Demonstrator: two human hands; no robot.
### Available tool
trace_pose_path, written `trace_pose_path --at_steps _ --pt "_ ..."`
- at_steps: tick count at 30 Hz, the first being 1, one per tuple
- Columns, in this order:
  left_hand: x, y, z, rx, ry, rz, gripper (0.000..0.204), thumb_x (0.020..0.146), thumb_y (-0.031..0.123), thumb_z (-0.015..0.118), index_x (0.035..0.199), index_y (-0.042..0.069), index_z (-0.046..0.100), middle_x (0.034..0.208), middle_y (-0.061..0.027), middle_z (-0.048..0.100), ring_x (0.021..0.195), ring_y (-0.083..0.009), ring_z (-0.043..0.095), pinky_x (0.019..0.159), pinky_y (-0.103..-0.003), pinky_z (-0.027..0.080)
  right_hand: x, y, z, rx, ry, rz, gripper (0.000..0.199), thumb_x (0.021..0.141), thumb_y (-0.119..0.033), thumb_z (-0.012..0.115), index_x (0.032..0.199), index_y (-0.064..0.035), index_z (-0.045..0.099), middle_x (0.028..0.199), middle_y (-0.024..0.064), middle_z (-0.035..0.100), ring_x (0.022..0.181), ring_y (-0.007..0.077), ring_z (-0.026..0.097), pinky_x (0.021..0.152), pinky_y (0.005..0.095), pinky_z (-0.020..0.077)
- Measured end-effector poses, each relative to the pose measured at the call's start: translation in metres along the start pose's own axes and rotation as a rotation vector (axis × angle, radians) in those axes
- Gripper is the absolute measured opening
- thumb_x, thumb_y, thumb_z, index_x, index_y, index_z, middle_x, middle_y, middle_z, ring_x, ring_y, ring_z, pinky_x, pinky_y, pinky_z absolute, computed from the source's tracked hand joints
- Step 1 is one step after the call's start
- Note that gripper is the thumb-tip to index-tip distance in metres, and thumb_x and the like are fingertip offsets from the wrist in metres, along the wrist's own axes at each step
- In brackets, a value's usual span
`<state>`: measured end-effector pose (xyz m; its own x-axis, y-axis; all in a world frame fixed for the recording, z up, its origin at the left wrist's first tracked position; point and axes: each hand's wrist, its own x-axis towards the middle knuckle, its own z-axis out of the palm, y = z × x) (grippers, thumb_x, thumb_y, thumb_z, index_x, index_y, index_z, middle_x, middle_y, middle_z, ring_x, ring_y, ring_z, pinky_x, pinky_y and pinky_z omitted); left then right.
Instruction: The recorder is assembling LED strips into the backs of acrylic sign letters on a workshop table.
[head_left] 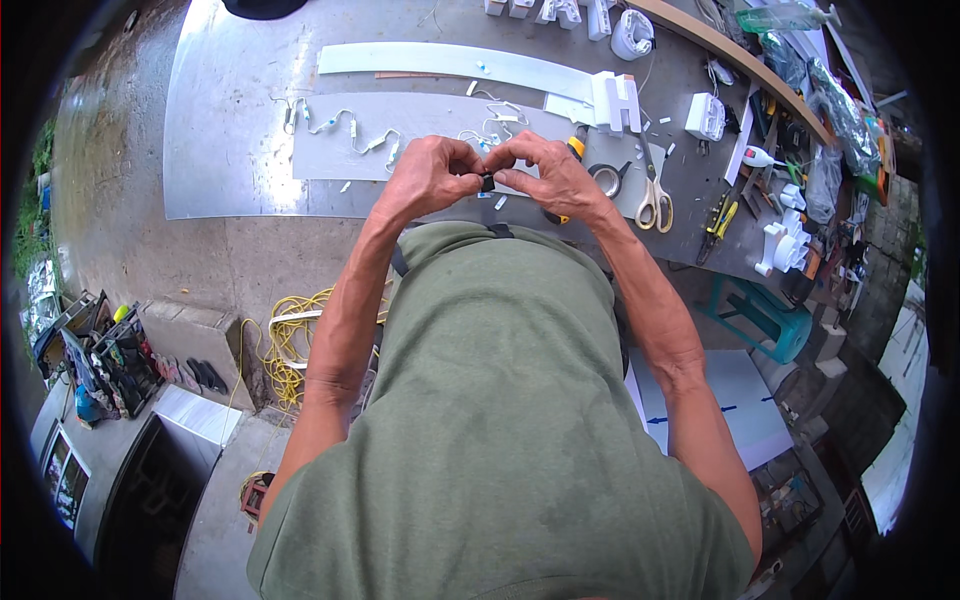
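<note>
My left hand (432,174) and my right hand (552,174) meet over the near edge of the table, thumbs and fingertips pinched together. Between them is a small black piece (488,184), perhaps a strip of tape; its exact kind is too small to make out. Just beyond my fingers lies a wired string of small white light modules (375,143), which runs leftward over a grey sheet (325,160). To the right of my right hand sit a roll of black tape (606,180) and scissors with pale handles (655,207). A yellow-and-black tool (576,148) is partly hidden behind that hand.
A long white strip (450,62) and white block letters (617,103) lie farther back. Tools, including yellow-handled pliers (722,220), and white plastic parts (785,245) crowd the right side. A teal stool (765,318) and coiled yellow cord (290,345) are below the table.
</note>
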<state>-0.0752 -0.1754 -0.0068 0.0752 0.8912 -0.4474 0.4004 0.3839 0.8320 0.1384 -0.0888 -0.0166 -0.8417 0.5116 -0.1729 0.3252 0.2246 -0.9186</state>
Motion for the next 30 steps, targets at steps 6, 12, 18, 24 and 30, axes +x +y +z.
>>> trace_pose_path --at_steps 6,12,18,24,30 --pt "0.001 0.011 0.001 0.015 -0.007 0.009 0.025 0.076 0.016 0.075 0.095 -0.001 0.076 0.083 -0.0125 0.076 0.077 -0.0184 0.072 0.074 -0.033 0.056 0.000 -0.004 -0.012 -0.042 -0.038 0.033 0.019 0.085 -0.014 0.079 0.103 -0.0089 0.076 0.089 0.0046 0.073 0.090 0.0180 0.063 0.076 0.0341 0.0500" --pt "0.005 0.015 -0.003 0.050 -0.016 0.123 0.023 0.080 0.015 0.077 0.098 0.000 0.077 0.086 -0.0127 0.077 0.079 -0.0190 0.072 0.075 -0.034 0.056 -0.002 0.000 -0.013 0.039 0.001 0.051 0.019 0.084 -0.014 0.078 0.101 -0.0082 0.076 0.086 0.0026 0.073 0.078 0.0141 0.062 0.070 0.0314 0.0472" --pt "0.003 0.012 -0.005 -0.002 -0.076 0.144 0.024 0.081 0.015 0.074 0.099 0.001 0.077 0.089 -0.0151 0.077 0.079 -0.0228 0.075 0.075 -0.035 0.058 -0.008 0.003 -0.013 0.108 0.014 0.052 0.017 0.084 -0.012 0.076 0.099 -0.0040 0.074 0.079 0.0053 0.068 0.073 0.0131 0.063 0.068 0.0298 0.0505" --pt "-0.003 0.017 0.002 0.014 0.001 0.174 0.018 0.081 0.011 0.074 0.096 0.001 0.077 0.086 -0.0100 0.076 0.079 -0.0172 0.069 0.076 -0.033 0.055 -0.011 0.011 -0.013 0.263 -0.055 0.107 0.014 0.089 -0.012 0.074 0.101 -0.0040 0.072 0.086 0.0010 0.069 0.080 0.0104 0.063 0.076 0.0289 0.0506" --pt "-0.008 0.016 0.012 0.107 0.162 0.351 0.012 0.078 0.006 0.072 0.089 0.004 0.076 0.080 -0.0080 0.073 0.080 -0.0195 0.062 0.074 -0.033 0.052 -0.008 0.004 -0.021 0.490 -0.176 0.150 0.018 0.095 -0.014 0.070 0.108 -0.0012 0.069 0.092 0.0024 0.070 0.088 0.0108 0.064 0.085 0.0288 0.0514"
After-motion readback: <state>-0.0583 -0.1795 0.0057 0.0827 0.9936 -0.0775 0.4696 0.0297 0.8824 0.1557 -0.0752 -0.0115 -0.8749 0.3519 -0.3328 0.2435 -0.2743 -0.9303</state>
